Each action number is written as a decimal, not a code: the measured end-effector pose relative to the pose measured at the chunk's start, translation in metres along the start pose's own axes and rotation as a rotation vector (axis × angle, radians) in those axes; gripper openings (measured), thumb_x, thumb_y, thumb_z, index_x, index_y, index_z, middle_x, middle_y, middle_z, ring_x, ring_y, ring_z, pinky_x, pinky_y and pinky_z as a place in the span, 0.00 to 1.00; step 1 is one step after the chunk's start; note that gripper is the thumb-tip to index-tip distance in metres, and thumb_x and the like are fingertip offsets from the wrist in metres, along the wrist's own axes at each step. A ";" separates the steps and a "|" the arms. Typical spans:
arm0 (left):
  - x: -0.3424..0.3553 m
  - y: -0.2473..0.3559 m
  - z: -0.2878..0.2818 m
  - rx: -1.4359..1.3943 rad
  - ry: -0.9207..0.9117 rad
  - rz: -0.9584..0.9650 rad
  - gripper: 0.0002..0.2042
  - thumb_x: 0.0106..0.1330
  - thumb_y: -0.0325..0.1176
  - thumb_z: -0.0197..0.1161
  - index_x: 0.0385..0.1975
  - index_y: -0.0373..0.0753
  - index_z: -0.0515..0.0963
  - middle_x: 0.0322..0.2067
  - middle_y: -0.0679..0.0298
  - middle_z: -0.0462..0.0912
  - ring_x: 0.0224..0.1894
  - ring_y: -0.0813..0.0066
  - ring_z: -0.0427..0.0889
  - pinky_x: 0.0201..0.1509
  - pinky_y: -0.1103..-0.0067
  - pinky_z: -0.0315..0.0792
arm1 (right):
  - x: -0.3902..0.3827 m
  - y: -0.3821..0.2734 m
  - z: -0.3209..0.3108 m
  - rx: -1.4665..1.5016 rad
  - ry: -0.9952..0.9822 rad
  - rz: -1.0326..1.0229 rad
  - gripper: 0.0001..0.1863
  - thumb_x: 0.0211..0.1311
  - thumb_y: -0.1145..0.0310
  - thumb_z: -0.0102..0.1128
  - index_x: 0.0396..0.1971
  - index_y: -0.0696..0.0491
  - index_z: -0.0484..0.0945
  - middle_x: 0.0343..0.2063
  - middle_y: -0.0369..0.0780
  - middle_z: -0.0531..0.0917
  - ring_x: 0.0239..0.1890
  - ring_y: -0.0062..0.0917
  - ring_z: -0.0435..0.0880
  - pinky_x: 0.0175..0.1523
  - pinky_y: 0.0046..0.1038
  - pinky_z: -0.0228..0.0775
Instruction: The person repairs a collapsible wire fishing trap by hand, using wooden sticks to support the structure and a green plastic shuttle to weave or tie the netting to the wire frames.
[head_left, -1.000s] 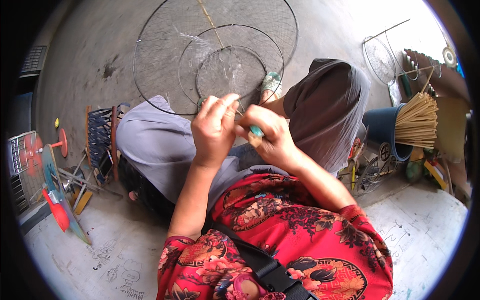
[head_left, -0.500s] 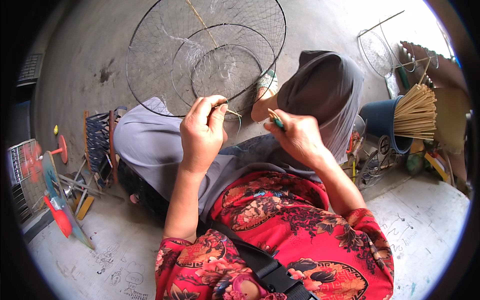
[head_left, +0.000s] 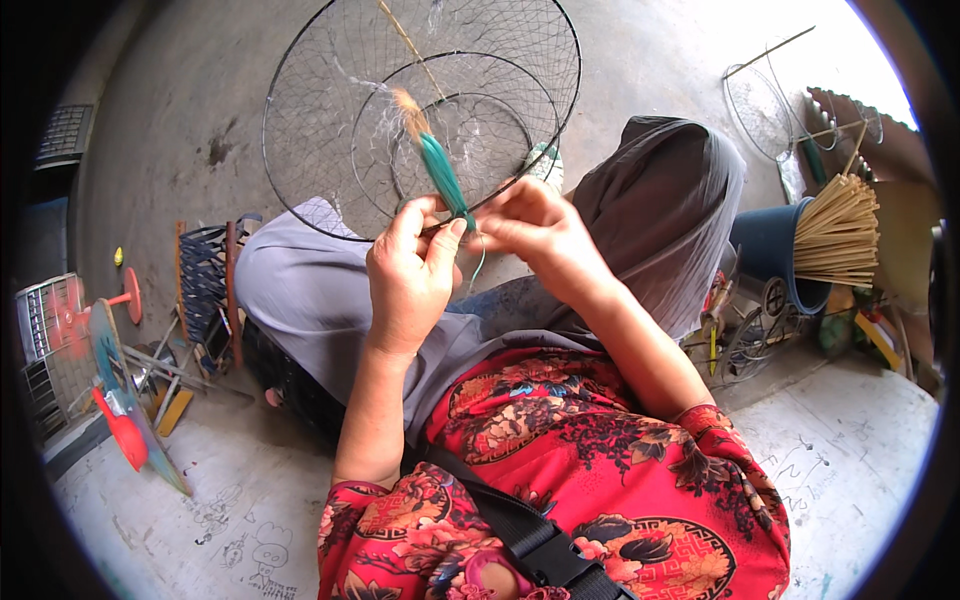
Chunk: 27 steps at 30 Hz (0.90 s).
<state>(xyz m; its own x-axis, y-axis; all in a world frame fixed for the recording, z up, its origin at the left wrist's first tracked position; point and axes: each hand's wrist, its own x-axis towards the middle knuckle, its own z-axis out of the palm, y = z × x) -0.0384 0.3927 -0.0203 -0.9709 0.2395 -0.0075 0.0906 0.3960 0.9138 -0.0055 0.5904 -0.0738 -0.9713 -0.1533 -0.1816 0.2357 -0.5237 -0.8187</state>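
Observation:
A large round net (head_left: 400,60) on dark hoops leans in front of my knees, its near rim passing by my hands. My left hand (head_left: 410,270) is closed in a pinch at this rim, thumb and fingers together. A netting shuttle (head_left: 440,170) wound with green twine, with a tan blurred tip, points up and away over the mesh. Its lower end sits between the two hands. My right hand (head_left: 545,240) is closed, fingertips at that lower end, partly hiding it. A loose green strand (head_left: 478,265) hangs below the fingers.
At right stands a blue bucket (head_left: 770,240) full of thin wooden sticks (head_left: 840,235), with another hooped net (head_left: 760,110) behind it. A folding stool (head_left: 205,290) and a red-bladed fan (head_left: 70,320) stand at left. A pale board with drawings (head_left: 230,540) lies behind me.
My right hand has moved left to meet my left hand at the rim. The green-wound shuttle, earlier mostly hidden in the right hand, now sticks up over the net.

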 end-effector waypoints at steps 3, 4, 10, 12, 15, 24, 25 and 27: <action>-0.004 -0.006 0.004 -0.041 0.030 0.032 0.08 0.80 0.26 0.74 0.53 0.33 0.87 0.36 0.61 0.92 0.30 0.79 0.88 0.31 0.75 0.78 | -0.009 -0.024 -0.002 -0.161 0.150 -0.129 0.11 0.80 0.80 0.71 0.52 0.58 0.77 0.44 0.38 0.89 0.48 0.22 0.92 0.53 0.29 0.91; -0.003 -0.007 0.004 -0.053 0.043 0.045 0.08 0.80 0.26 0.74 0.54 0.33 0.88 0.34 0.62 0.91 0.29 0.80 0.87 0.30 0.76 0.77 | -0.011 -0.040 0.003 -0.383 0.188 -0.163 0.11 0.79 0.75 0.74 0.53 0.57 0.79 0.39 0.38 0.89 0.42 0.22 0.92 0.48 0.29 0.88; -0.009 -0.027 0.011 -0.028 0.095 0.110 0.11 0.79 0.24 0.76 0.58 0.36 0.89 0.35 0.67 0.86 0.27 0.85 0.77 0.31 0.79 0.73 | 0.008 -0.102 0.040 -0.604 0.260 -0.343 0.13 0.78 0.64 0.78 0.48 0.58 0.88 0.30 0.37 0.84 0.30 0.20 0.85 0.36 0.29 0.76; -0.005 -0.004 0.005 0.009 0.088 0.198 0.08 0.79 0.24 0.76 0.54 0.36 0.91 0.33 0.67 0.85 0.25 0.83 0.75 0.31 0.79 0.71 | -0.005 -0.120 0.020 -0.047 0.290 -0.366 0.09 0.84 0.66 0.74 0.44 0.56 0.87 0.35 0.28 0.85 0.29 0.11 0.82 0.33 0.21 0.73; -0.007 -0.004 0.000 -0.002 0.051 0.076 0.06 0.80 0.22 0.74 0.51 0.32 0.92 0.34 0.71 0.84 0.32 0.85 0.79 0.37 0.81 0.74 | -0.025 -0.078 -0.011 -0.903 0.388 -0.601 0.07 0.80 0.66 0.74 0.47 0.50 0.84 0.38 0.34 0.85 0.33 0.25 0.89 0.36 0.32 0.82; -0.005 -0.011 0.011 0.154 0.120 0.341 0.08 0.80 0.25 0.73 0.55 0.37 0.91 0.35 0.58 0.88 0.29 0.68 0.85 0.35 0.71 0.78 | -0.058 -0.047 0.034 -0.867 -0.021 -0.642 0.34 0.60 0.84 0.75 0.68 0.59 0.75 0.50 0.53 0.87 0.51 0.51 0.91 0.55 0.43 0.85; -0.007 -0.013 0.013 0.164 0.139 0.339 0.08 0.80 0.26 0.74 0.54 0.37 0.91 0.36 0.58 0.88 0.30 0.66 0.86 0.36 0.71 0.79 | -0.062 -0.048 0.038 -0.742 -0.029 -0.599 0.31 0.60 0.86 0.74 0.64 0.60 0.78 0.50 0.52 0.87 0.52 0.50 0.91 0.57 0.42 0.85; -0.006 -0.014 0.012 0.228 0.217 0.343 0.06 0.80 0.26 0.74 0.52 0.37 0.91 0.36 0.57 0.89 0.32 0.64 0.88 0.38 0.70 0.81 | -0.063 -0.052 0.023 -0.856 -0.123 -0.551 0.20 0.64 0.85 0.72 0.56 0.60 0.83 0.52 0.50 0.88 0.54 0.50 0.90 0.60 0.44 0.84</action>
<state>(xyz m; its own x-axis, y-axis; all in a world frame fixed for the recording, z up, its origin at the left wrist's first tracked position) -0.0315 0.3966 -0.0375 -0.8983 0.2086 0.3868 0.4370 0.5168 0.7362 0.0441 0.6082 -0.0071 -0.9168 -0.1825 0.3552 -0.3901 0.2191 -0.8943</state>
